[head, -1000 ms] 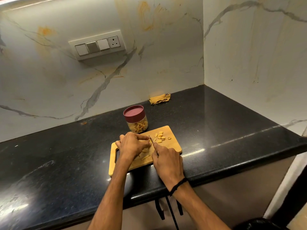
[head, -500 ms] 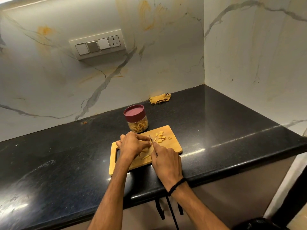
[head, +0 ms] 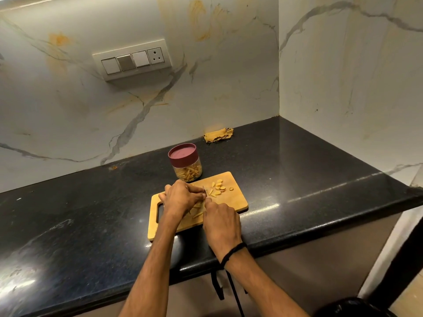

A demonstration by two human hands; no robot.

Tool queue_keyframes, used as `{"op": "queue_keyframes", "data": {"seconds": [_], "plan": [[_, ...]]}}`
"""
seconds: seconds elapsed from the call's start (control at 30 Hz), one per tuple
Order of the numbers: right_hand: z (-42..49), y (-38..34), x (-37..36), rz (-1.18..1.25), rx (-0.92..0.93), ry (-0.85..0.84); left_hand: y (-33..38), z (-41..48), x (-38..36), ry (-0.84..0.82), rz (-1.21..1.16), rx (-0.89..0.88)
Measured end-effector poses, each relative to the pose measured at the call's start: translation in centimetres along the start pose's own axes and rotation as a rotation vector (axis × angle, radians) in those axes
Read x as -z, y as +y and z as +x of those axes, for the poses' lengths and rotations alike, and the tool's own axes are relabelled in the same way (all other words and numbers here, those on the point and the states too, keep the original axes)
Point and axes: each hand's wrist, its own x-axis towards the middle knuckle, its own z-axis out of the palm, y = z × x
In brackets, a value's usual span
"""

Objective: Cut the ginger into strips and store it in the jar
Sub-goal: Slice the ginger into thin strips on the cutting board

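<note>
Clearly the work is in the middle. The left hand (head: 183, 197) lies on the wooden cutting board (head: 237, 201) with curled fingers. It seems to pin a piece of ginger under the fingertips, though the hand hides the piece, so I cannot be sure. The right hand (head: 220, 221) is closed round the handle of a small knife (head: 205, 191). Only the thin blade shows, standing between the two hands and pointing away from the person. Some cut strips (head: 198, 212) lie on the board between the hands. Beyond the blade, on the far right part of the board, a small heap of ginger slices (head: 219, 186) waits uncut. The jar (head: 188, 171) stands on the black counter (head: 297, 170) just behind the board. Its dark red lid (head: 182, 154) is on, and a layer of strips lies inside. I judge that one part is cut and stored, while the slices need cutting and the loose strips must go into the jar.
</note>
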Motion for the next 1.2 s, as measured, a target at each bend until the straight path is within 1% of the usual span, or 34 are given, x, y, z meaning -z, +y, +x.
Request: {"op": "queue_keyframes", "data": {"seconds": [0.1,0.3,0.5,0.6,0.7,0.8,0.87,1.0,1.1,1.2], "plan": [[-1.2,0.0,0.1,-0.024,0.001,-0.029,0.1,0.1,0.0,-0.01,-0.018,0.003],[-3.6,1.0,0.8,-0.038,0.026,0.0,0.0,-0.5,0.0,-0.001,-0.008,-0.01],[-3.3,2.6,1.8,0.218,-0.072,0.039,0.2,-0.6,0.0,0.016,-0.008,-0.022],[-3.1,2.8,2.0,0.281,-0.102,0.057,0.4,-0.5,-0.1,0.041,0.022,-0.027],[-3.1,2.8,2.2,0.276,-0.114,0.079,0.5,-0.4,-0.1,0.089,0.079,-0.007],[-2.8,2.9,2.1,0.209,-0.116,0.101,0.4,0.0,-0.1,0.12,0.103,0.013],[-2.6,3.0,1.9,0.162,-0.101,0.084,0.3,0.1,-0.1,0.135,0.09,0.03],[-2.9,2.4,1.4,0.156,-0.016,0.042,0.1,0.4,0.0,0.18,0.04,0.049],[-2.3,2.6,1.5,0.146,-0.031,0.074,-0.2,0.6,0.2,0.222,-0.015,0.056],[-1.5,2.6,1.2,0.094,-0.028,0.066,-0.7,0.8,0.3,0.252,-0.045,0.064]]}}
